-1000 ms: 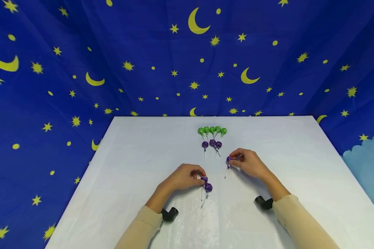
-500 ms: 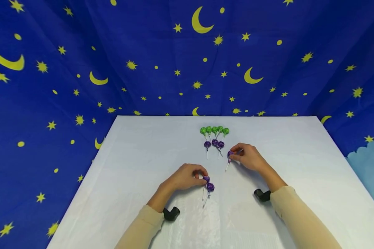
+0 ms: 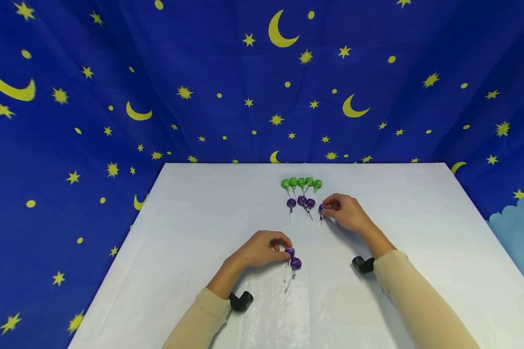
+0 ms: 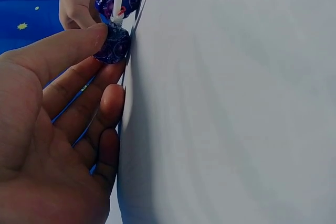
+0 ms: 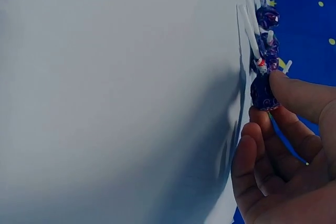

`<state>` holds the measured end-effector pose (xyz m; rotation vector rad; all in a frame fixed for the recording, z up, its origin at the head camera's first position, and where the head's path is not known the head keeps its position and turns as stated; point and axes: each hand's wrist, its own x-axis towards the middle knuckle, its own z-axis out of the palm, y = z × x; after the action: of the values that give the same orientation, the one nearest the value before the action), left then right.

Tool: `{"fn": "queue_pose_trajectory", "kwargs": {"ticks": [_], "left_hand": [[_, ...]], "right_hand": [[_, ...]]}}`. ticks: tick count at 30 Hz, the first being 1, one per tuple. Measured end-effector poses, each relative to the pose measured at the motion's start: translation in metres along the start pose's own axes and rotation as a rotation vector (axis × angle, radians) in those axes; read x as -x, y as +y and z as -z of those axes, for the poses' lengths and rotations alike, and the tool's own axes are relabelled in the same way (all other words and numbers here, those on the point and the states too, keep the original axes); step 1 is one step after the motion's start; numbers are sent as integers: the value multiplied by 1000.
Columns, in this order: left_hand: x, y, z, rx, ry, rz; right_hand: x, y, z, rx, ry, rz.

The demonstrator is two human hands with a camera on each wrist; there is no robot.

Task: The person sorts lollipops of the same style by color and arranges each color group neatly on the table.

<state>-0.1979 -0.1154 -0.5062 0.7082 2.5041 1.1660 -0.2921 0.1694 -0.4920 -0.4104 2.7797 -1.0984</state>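
My right hand [image 3: 347,212] pinches the wrapped head of a purple lollipop [image 5: 264,92] between thumb and fingers, its white stick pointing toward me. That lollipop is just right of a row of purple lollipops [image 3: 291,203], two of which overlap with crossed sticks. Nearer to me, my left hand [image 3: 264,248] pinches another purple lollipop [image 4: 114,46] by its head. A further purple lollipop [image 3: 295,263] lies right beside it, its stick slanting toward me. Behind the purple row lie several green lollipops [image 3: 302,182] with their heads side by side.
All the lollipops are on a white-covered table [image 3: 192,203]. A blue curtain [image 3: 227,63] with yellow moons and stars hangs behind and at the sides. Black wrist mounts [image 3: 241,301] stick out beneath both sleeves, close over the table.
My right hand has slid its purple lollipop away from me, up beside the purple row. The left hand stays in place with its lollipop. The head view has shifted slightly.
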Motion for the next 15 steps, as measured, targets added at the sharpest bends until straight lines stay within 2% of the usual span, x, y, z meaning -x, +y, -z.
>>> {"fn": "queue_pose_trajectory", "kwargs": {"ticks": [15], "left_hand": [[-1, 0, -1, 10, 6, 5]], "right_hand": [[-15, 1, -2, -11, 3, -27]]}}
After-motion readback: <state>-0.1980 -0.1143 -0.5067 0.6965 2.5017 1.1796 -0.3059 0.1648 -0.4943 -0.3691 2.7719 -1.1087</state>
